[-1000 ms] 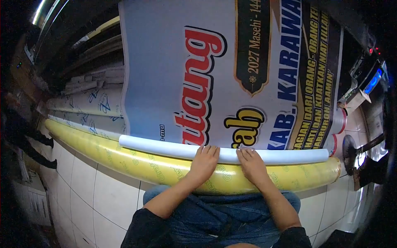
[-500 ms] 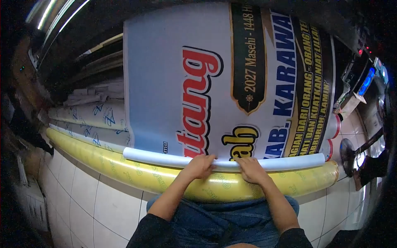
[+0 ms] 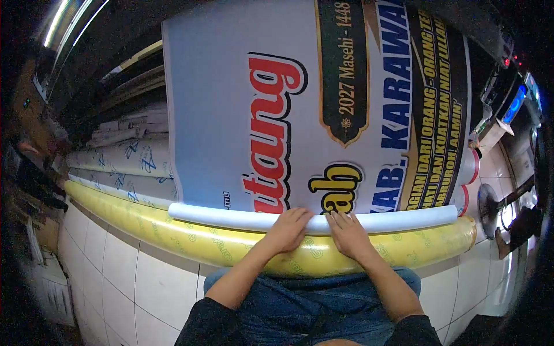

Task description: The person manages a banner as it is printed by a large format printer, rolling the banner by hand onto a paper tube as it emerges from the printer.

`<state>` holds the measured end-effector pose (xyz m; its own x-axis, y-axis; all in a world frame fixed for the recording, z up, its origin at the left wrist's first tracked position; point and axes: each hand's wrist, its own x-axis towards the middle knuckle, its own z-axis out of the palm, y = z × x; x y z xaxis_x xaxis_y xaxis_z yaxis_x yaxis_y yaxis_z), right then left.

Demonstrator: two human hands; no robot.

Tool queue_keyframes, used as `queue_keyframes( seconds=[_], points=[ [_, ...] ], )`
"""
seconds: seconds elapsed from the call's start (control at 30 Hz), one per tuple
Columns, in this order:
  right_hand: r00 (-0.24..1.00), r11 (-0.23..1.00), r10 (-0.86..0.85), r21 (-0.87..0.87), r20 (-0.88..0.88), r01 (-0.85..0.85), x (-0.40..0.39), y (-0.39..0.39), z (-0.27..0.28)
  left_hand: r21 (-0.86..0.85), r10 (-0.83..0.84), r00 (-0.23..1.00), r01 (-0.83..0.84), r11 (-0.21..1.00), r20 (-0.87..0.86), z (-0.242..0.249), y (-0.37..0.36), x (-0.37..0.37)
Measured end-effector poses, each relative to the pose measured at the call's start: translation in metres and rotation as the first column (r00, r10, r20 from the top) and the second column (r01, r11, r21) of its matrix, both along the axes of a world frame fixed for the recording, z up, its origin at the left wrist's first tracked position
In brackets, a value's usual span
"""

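A large printed banner (image 3: 210,104) with red, black, blue and gold lettering spreads out in front of me. Its near end is wound into a white roll (image 3: 398,222). My left hand (image 3: 289,229) rests on the middle of this roll, fingers laid over its top. Close by on the right, my right hand (image 3: 349,235) presses on the same roll with its fingers stretched forward. Both palms face down, and a small gap separates the hands. Directly below the roll lies a long yellow plastic-wrapped roll (image 3: 190,239), between my forearms and the banner.
More white wrapped rolls (image 3: 115,164) lie at the left, beside the banner. Red-rimmed roll ends (image 3: 465,195) show at the right. A dark stand-like object (image 3: 490,205) and a lit screen (image 3: 513,105) are farther right. White floor tiles (image 3: 158,288) surround my knees.
My fingers have shifted from curling over the roll to lying flatter on it. The banner and rolls appear slightly higher in view.
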<state>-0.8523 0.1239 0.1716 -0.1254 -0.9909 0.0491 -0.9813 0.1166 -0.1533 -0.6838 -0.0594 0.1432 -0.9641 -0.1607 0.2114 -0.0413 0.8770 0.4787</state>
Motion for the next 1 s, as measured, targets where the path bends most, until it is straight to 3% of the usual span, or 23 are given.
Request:
queue_keyframes(
  seconds=[0.03, 0.07, 0.1, 0.2, 0.37, 0.47, 0.53, 0.67, 0.87, 0.9, 1.0],
  points=[
    [0.997, 1.000, -0.018, -0.014, -0.080, 0.017, 0.004, 0.001, -0.001, -0.031, 0.024, 1.000, -0.025, 0.999, -0.017, 0.003, 0.011, -0.003],
    [0.997, 1.000, -0.020, -0.014, -0.076, 0.019, 0.004, 0.002, -0.005, -0.064, 0.049, 0.998, -0.051, 0.997, -0.036, 0.003, 0.022, -0.006],
    [0.994, 1.000, -0.022, -0.002, -0.110, 0.022, 0.005, 0.002, -0.011, -0.130, 0.076, 0.995, -0.067, 0.989, 0.068, -0.010, 0.031, -0.009],
    [0.987, 1.000, -0.027, 0.006, -0.157, 0.028, 0.006, 0.002, -0.016, -0.257, 0.144, 0.989, -0.129, 0.958, 0.038, -0.007, 0.045, -0.012],
    [0.981, 0.999, -0.053, -0.021, -0.189, 0.050, 0.005, 0.002, -0.022, -0.317, 0.164, 0.986, -0.155, 0.936, 0.000, -0.015, 0.046, -0.014],
    [0.987, 0.994, -0.049, -0.102, -0.152, 0.034, 0.004, 0.003, -0.015, -0.334, 0.174, 0.983, -0.185, 0.924, -0.064, -0.013, 0.049, -0.015],
    [0.999, 0.992, -0.033, -0.119, 0.020, 0.035, -0.001, 0.001, -0.006, -0.262, 0.197, 0.979, -0.203, 0.944, -0.050, -0.011, 0.050, -0.017],
    [0.997, 0.996, 0.003, -0.090, 0.072, 0.004, -0.015, -0.009, -0.009, -0.246, 0.205, 0.976, -0.215, 0.945, -0.068, -0.005, 0.045, -0.020],
    [0.982, 0.999, 0.020, -0.047, 0.186, -0.011, -0.029, -0.010, 0.000, -0.325, 0.124, 0.992, -0.123, 0.938, -0.018, -0.002, 0.031, -0.019],
    [0.977, 1.000, -0.002, 0.029, 0.213, -0.004, -0.032, -0.010, 0.004, -0.305, 0.102, 0.995, -0.099, 0.947, -0.006, 0.000, 0.028, -0.017],
    [0.973, 1.000, 0.015, 0.011, 0.232, -0.018, -0.036, -0.007, 0.006, -0.238, 0.069, 0.996, -0.054, 0.970, 0.055, 0.006, 0.022, -0.013]
  ],
)
